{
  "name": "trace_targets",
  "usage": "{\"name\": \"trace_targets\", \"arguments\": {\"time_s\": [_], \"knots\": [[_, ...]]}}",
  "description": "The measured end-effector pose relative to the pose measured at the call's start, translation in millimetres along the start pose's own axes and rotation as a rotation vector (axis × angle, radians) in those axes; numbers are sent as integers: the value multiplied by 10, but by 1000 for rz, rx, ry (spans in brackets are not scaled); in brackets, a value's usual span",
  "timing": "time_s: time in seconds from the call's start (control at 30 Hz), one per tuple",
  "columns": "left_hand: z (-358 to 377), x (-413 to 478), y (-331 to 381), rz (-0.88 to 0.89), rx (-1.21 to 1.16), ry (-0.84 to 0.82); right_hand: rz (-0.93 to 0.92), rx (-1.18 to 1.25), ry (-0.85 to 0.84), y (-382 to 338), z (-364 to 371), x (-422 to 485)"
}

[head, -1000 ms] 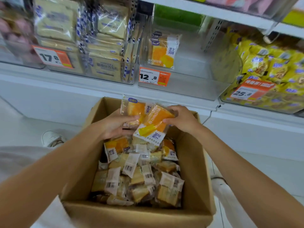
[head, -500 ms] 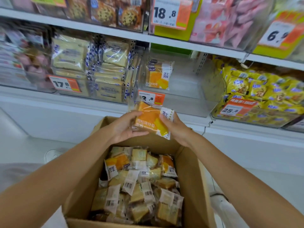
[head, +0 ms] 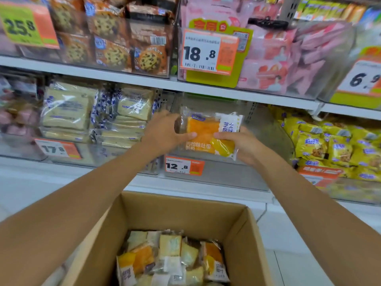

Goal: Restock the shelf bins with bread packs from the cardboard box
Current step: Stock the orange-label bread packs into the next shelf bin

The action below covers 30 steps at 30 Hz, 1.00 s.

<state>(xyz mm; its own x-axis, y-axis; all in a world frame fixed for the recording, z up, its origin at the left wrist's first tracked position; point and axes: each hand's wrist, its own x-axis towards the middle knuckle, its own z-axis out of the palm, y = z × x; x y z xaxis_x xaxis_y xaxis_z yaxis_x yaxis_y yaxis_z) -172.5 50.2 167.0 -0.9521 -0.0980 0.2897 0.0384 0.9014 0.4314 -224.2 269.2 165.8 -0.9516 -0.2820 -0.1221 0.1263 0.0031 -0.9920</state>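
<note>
Left hand (head: 165,135): thumb and fingers pinch the left edge of the orange-and-white plastic-wrapped bread pack (head: 208,133).
Right hand (head: 241,144): thumb on the front, grips its lower right corner.
Brown cardboard box (head: 181,203): nearest, open, wrapped bread packs (head: 171,259) heaped inside.
Held pack: upright at the front edge of the clear plastic shelf bin (head: 226,174), above the orange 12.8 price tag (head: 184,166).

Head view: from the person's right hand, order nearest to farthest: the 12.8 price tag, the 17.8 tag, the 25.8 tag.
1. 12.8 price tag, just below-left of the right hand holding the bread pack.
2. 17.8 tag, same shelf, further left.
3. 25.8 tag, upper shelf, top left.
</note>
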Motion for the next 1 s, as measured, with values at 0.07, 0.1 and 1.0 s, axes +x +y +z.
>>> {"name": "trace_targets", "arguments": {"time_s": [0.07,0.1,1.0], "knots": [[56,129,-208,-23,13,100,-1,-80,14,89,-23,346],[96,164,-315,-36,-21,137,14,-156,-2,186,-20,503],[337,119,-518,-47,-390,272,-419,-1547,12,579,354,1107]]}}
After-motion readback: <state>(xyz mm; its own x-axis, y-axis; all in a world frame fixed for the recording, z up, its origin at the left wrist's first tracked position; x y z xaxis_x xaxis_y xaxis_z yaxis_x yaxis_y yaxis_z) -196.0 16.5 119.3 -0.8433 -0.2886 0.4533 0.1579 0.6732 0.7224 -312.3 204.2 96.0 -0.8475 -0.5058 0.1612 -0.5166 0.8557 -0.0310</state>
